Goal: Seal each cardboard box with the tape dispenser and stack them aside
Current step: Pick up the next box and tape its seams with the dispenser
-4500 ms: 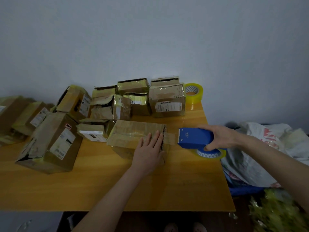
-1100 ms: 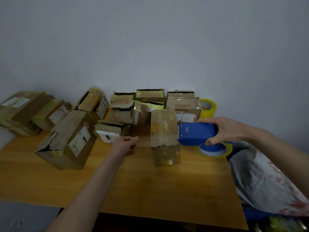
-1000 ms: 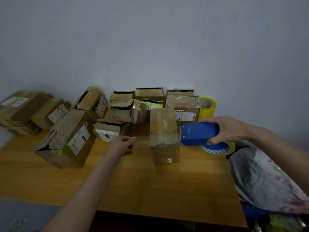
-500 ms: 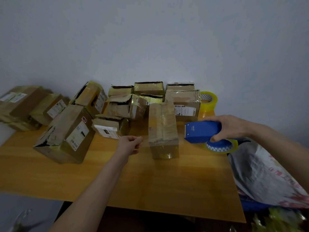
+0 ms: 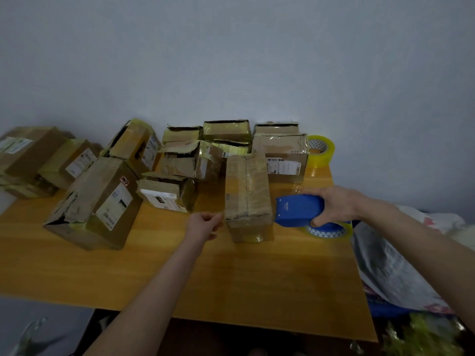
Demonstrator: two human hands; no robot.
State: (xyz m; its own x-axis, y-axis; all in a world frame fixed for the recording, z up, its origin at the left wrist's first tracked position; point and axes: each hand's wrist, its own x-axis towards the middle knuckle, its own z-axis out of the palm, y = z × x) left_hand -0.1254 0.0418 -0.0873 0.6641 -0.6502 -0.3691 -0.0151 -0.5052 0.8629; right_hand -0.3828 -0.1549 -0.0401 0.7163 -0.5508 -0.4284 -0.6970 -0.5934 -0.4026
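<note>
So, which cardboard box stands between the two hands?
The narrow box standing alone, between the left hand and the blue tape dispenser held by the right hand; the others crowd behind it.

Left hand curled beside upright box — whether clear tape sat pinched in it, couldn't tell. Right hand covered rear of tape dispenser; dispenser's roll half hidden under both. Spare yellow roll at back sat partly behind labelled box. Label print too small to read. Leftmost box ran out of view at left. Bag at right blurred, cut off too — yellow-green heap below it mere smear. Rear boxes mostly masked by front ones.
</note>
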